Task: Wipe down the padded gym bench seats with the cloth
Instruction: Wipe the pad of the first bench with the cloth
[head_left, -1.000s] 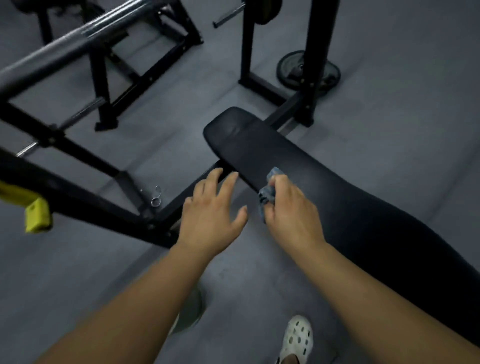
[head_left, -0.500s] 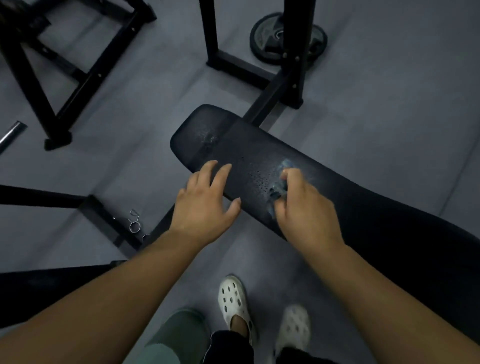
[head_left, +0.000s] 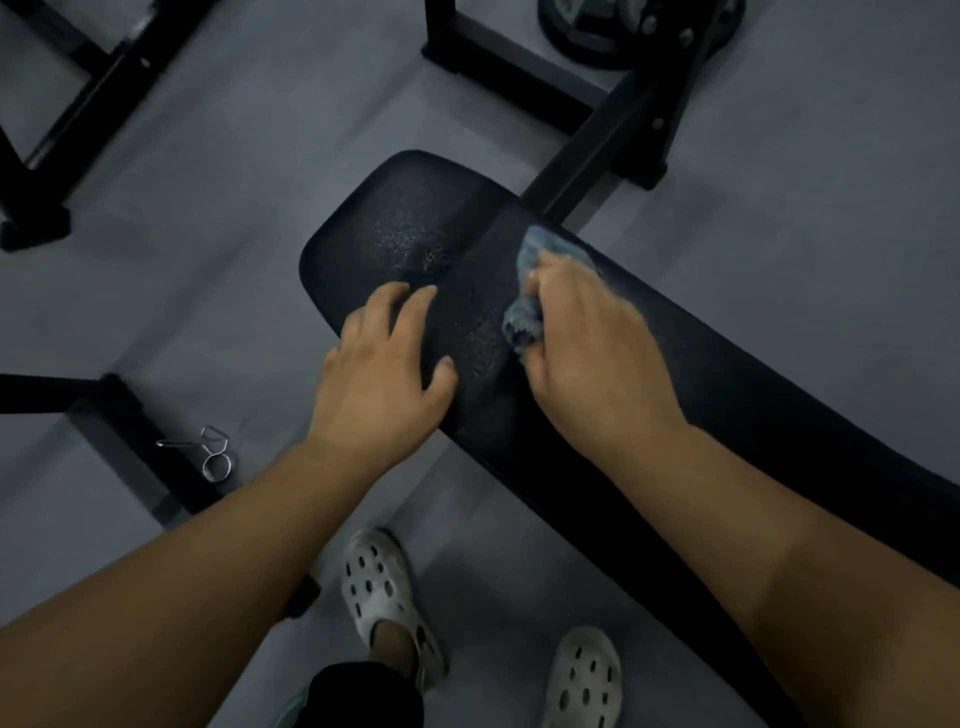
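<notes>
- Head view: the blue-grey cloth (head_left: 521, 318) lies bunched on the black padded bench seat (head_left: 753, 374), near its rounded end and toward the far edge, pressed down under the right hand (head_left: 587, 358).
- The right hand grips the cloth, fingers curled round the wad, with folds poking out ahead of the knuckles. Bunching it this way probably gives a firm pad for scrubbing.
- The left hand (head_left: 384, 369) rests on the seat just beside it, fingers spread and fairly straight, holding nothing. It seems placed to brace the person as they lean over.
- Fine droplets (head_left: 415, 244) speckle the seat between the hands and toward the rounded end, so that part looks sprayed and not yet wiped dry.
- The seat runs off to the lower right. A black frame beam (head_left: 587, 156) leads from under it toward a weight plate (head_left: 597, 36) on the grey floor (head_left: 831, 182).
- A metal spring collar (head_left: 210, 454) lies on the floor left of the bench, and the person's pale clogs (head_left: 382, 587) stand by its near edge.
</notes>
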